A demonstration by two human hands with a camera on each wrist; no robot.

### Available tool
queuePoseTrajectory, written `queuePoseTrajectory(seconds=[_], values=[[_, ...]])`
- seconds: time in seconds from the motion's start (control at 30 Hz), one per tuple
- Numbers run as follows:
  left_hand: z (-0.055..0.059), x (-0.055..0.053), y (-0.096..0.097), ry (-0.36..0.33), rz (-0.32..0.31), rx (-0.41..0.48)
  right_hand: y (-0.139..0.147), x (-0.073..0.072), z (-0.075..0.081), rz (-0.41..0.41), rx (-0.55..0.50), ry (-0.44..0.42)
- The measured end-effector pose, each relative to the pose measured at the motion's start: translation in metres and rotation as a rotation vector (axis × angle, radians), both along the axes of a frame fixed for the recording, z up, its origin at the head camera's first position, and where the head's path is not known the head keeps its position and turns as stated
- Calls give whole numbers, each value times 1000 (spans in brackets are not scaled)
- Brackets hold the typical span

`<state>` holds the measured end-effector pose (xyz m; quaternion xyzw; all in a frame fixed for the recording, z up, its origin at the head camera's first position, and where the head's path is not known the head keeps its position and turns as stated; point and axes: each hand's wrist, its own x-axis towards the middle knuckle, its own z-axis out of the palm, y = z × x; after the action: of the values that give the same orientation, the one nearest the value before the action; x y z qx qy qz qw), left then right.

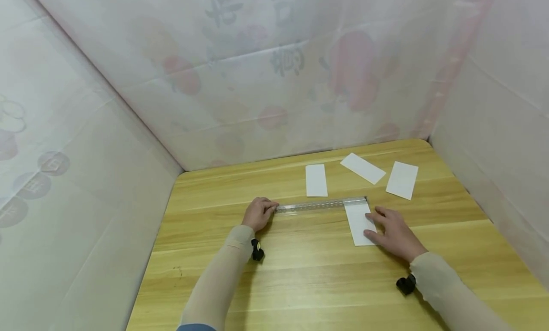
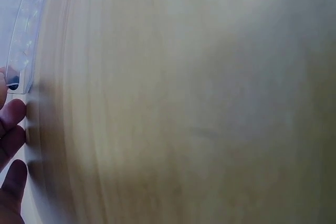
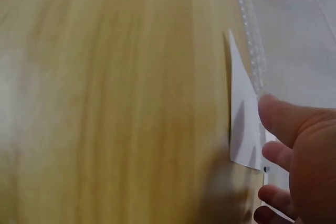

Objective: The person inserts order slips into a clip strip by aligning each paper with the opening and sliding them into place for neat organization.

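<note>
A clear plastic ruler (image 1: pixel 315 205) lies across the wooden table, its right end over the top edge of a white paper slip (image 1: pixel 359 224). My left hand (image 1: pixel 259 213) pinches the ruler's left end; in the left wrist view, a fingertip overlaps the ruler's end (image 2: pixel 20 72), while the other fingers (image 2: pixel 12 142) rest below it. Beside the slip's right edge is my right hand (image 1: pixel 396 234), thumb and fingers spread loosely, fingertips right at the paper. From the right wrist, the slip (image 3: pixel 242 124) appears with its near corner lifted, and the ruler (image 3: pixel 252 40) runs along it.
Three more white slips lie toward the back: an upright one (image 1: pixel 316 181), a slanted one (image 1: pixel 363 168) and one at the right (image 1: pixel 401 180). Printed fabric walls (image 1: pixel 266 97) stand round the wooden table (image 1: pixel 300 283) on the left, back and right.
</note>
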<state>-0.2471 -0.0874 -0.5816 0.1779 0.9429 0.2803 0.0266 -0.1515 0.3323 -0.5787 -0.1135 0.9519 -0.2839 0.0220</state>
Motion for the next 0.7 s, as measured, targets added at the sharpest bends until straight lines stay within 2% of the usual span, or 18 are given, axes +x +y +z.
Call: queuePoseTrajectory(seconds=[0.27, 0.7], values=[[2, 2, 1, -9, 18, 6, -3, 1, -5, 23, 72, 58], [0, 1, 1, 0, 20, 17, -3, 1, -11, 13, 68, 64]])
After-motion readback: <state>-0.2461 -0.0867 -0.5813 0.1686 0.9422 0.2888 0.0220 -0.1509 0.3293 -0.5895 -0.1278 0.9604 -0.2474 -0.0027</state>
